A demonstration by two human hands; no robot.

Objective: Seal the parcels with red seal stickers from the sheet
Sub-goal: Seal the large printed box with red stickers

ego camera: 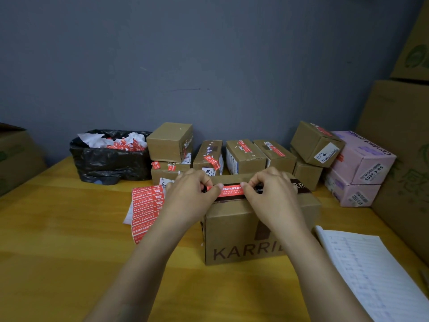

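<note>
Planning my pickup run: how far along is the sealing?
Done: small brown parcels at the back carry red stickers. In hand: left hand and right hand pinch a red seal sticker over the KARRIE box. Left: pressing it down; the sticker sheet holds more.

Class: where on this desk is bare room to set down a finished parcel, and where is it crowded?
Widest free patch: the table left of the sticker sheet, in front of the black bin bag. Also free: the near edge in front of the KARRIE box, left of the notebook, under the forearms. Crowded: the back row of parcels and pink boxes.
</note>
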